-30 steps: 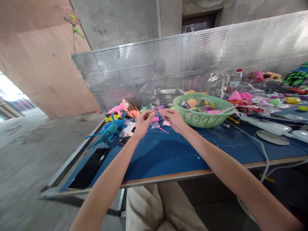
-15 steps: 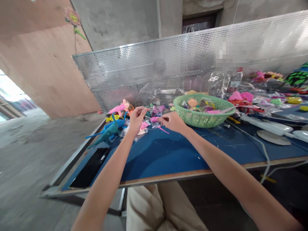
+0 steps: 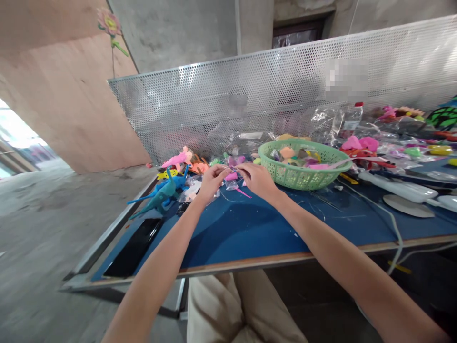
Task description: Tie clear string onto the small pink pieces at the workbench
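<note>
My left hand [image 3: 210,183] and my right hand [image 3: 257,180] meet over the far part of the blue table [image 3: 250,228], fingers pinched together on a small clear plastic bag [image 3: 233,171] with something pink in it. The bag's contents are too small to name. Just below the hands lie another small bag and a thin pink stick [image 3: 243,193]. A green basket [image 3: 303,164] of small toys stands right of my right hand.
Blue dinosaur toys [image 3: 160,193] and a pink toy [image 3: 178,158] lie at the left. A black phone [image 3: 134,247] rests near the left front corner. Clear bags, bright toys, white tools [image 3: 400,188] and a cable fill the right side. A perforated metal screen [image 3: 250,100] backs the table.
My left hand swung left with a small bag half a second ago, and has now come back to meet my right hand in front of the basket.
</note>
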`<state>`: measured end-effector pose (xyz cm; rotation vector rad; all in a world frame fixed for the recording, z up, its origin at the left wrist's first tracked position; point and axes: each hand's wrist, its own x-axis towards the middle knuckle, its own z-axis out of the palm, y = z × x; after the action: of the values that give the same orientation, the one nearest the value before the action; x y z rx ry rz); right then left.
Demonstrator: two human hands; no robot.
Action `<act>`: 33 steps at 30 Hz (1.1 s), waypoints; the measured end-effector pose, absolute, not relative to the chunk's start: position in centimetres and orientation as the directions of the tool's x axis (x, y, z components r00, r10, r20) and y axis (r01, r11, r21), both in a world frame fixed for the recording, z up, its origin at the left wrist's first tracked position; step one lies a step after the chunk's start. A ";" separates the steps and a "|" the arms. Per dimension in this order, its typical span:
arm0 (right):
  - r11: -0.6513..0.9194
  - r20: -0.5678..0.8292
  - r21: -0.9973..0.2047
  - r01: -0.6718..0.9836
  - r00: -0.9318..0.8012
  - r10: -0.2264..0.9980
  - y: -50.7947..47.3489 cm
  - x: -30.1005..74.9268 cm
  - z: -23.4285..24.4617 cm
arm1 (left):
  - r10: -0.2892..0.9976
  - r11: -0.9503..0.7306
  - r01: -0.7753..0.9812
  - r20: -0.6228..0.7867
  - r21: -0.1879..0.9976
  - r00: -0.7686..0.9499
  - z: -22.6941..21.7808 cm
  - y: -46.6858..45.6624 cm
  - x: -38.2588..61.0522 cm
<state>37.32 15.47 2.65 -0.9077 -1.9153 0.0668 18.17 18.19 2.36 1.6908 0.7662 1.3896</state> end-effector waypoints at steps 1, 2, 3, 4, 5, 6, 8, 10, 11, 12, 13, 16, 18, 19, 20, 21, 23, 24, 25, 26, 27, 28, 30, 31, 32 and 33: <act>0.722 0.746 -0.418 0.551 -0.245 0.619 15.4 37.2 2.6 | 0.841 -0.499 -0.041 0.495 0.866 0.218 2.3 18.2 18.3; 0.728 0.747 -0.421 0.541 -0.249 0.617 15.3 37.0 2.6 | 0.837 -0.501 -0.047 0.498 0.864 0.226 2.2 18.2 18.4; 0.734 0.749 -0.423 0.531 -0.251 0.613 15.1 36.9 2.6 | 0.833 -0.503 -0.050 0.499 0.863 0.240 2.1 18.2 18.5; 0.740 0.753 -0.424 0.522 -0.252 0.608 15.0 36.8 2.6 | 0.826 -0.507 -0.048 0.501 0.861 0.259 2.0 18.2 18.5; 0.747 0.755 -0.425 0.512 -0.254 0.604 14.9 36.8 2.6 | 0.816 -0.517 -0.039 0.506 0.855 0.280 2.0 18.2 18.6; 0.752 0.756 -0.428 0.502 -0.257 0.602 14.9 36.8 2.7 | 0.804 -0.534 -0.024 0.516 0.845 0.296 1.9 18.1 18.6; 0.753 0.751 -0.444 0.487 -0.256 0.608 14.8 36.9 2.8 | 0.774 -0.584 0.024 0.548 0.811 0.316 1.8 18.0 18.7; 0.741 0.735 -0.477 0.473 -0.249 0.631 14.8 37.0 2.9 | 0.739 -0.640 0.071 0.588 0.765 0.328 1.7 17.8 18.7; 0.734 0.723 -0.498 0.463 -0.247 0.646 14.7 37.0 3.0 | 0.723 -0.663 0.090 0.603 0.744 0.336 1.7 17.8 18.7; 0.727 0.710 -0.517 0.452 -0.248 0.659 14.8 37.1 3.0 | 0.707 -0.683 0.109 0.617 0.722 0.345 1.6 17.8 18.7; 0.722 0.699 -0.531 0.444 -0.252 0.669 14.8 37.1 3.0 | 0.690 -0.705 0.129 0.633 0.697 0.350 1.6 17.7 18.6; 0.715 0.673 -0.548 0.434 -0.278 0.685 14.8 37.0 3.0 | 0.626 -0.779 0.251 0.695 0.574 0.354 1.7 17.6 18.5; 0.706 0.654 -0.558 0.437 -0.293 0.698 14.8 36.9 3.0 | 0.564 -0.821 0.368 0.726 0.437 0.393 1.8 17.5 18.4; 0.701 0.644 -0.562 0.438 -0.301 0.704 14.8 36.8 3.0 | 0.534 -0.832 0.417 0.731 0.366 0.424 1.8 17.4 18.5; 0.699 0.638 -0.564 0.440 -0.304 0.707 14.8 36.8 3.0 | 0.510 -0.838 0.453 0.733 0.304 0.451 1.9 17.3 18.5; 0.698 0.638 -0.564 0.441 -0.305 0.707 14.8 36.7 3.0 | 0.491 -0.841 0.476 0.734 0.258 0.469 1.9 17.2 18.5; 0.702 0.644 -0.563 0.437 -0.300 0.704 14.7 36.7 3.0 | 0.471 -0.840 0.498 0.749 0.217 0.467 1.9 17.1 18.6; 0.704 0.649 -0.563 0.433 -0.294 0.701 14.7 36.8 2.9 | 0.466 -0.838 0.502 0.761 0.216 0.451 1.9 17.1 18.7; 0.706 0.655 -0.562 0.431 -0.289 0.698 14.7 36.8 2.9 | 0.464 -0.836 0.502 0.772 0.221 0.433 1.9 17.2 18.7; 0.710 0.660 -0.558 0.430 -0.288 0.694 14.8 36.9 2.9 | 0.465 -0.835 0.499 0.782 0.231 0.416 1.8 17.3 18.6; 0.713 0.664 -0.552 0.432 -0.290 0.689 14.8 36.9 2.8 | 0.467 -0.835 0.492 0.789 0.246 0.398 1.7 17.4 18.6; 0.717 0.666 -0.545 0.435 -0.295 0.685 14.9 37.0 2.8 | 0.470 -0.837 0.481 0.794 0.263 0.385 1.7 17.6 18.5; 0.721 0.668 -0.537 0.437 -0.301 0.680 15.0 37.1 2.7 | 0.476 -0.844 0.450 0.797 0.293 0.373 1.7 17.7 18.3; 0.722 0.673 -0.541 0.431 -0.293 0.680 15.1 37.1 2.6 | 0.476 -0.846 0.438 0.799 0.302 0.368 1.7 17.7 18.2; 0.723 0.682 -0.549 0.419 -0.276 0.678 15.3 37.1 2.6 | 0.475 -0.847 0.434 0.803 0.307 0.359 1.7 17.7 18.2; 0.727 0.693 -0.558 0.400 -0.257 0.674 15.4 37.1 2.5 | 0.475 -0.844 0.439 0.810 0.308 0.345 1.7 17.7 18.2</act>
<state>37.13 15.43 2.49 -0.8304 -1.8865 0.3283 18.18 17.68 1.69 2.5464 0.8662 1.5527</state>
